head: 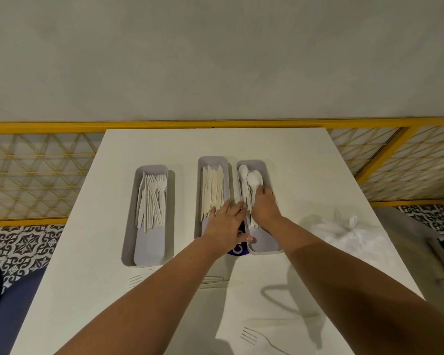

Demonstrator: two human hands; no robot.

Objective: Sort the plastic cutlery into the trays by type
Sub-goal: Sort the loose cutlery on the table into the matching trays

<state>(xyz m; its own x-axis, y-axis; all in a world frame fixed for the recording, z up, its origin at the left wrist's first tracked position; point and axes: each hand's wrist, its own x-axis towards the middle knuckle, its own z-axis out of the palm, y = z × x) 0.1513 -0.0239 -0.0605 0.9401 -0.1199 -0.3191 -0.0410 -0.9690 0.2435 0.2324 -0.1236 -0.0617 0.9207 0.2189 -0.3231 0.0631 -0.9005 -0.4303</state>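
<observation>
Three grey trays stand side by side on the white table [87,252]. Several white forks [153,198] lie in the left tray [149,249]. The middle tray [212,161] holds several cream knives [212,188]. White spoons [251,179] fill the right tray [265,245]. My right hand [264,206] reaches into the right tray, fingers closed on a spoon's handle. My left hand [226,221] rests flat with fingers spread over the near end of the middle tray, holding nothing. Loose forks [251,335] [136,279] and a knife [215,280] lie on the near table.
A crumpled clear plastic bag [349,234] sits on the table's right side. A dark purple object [237,248] shows between the middle and right trays. A yellow lattice railing [36,170] runs behind the table, with patterned floor tiles [23,247] at the left.
</observation>
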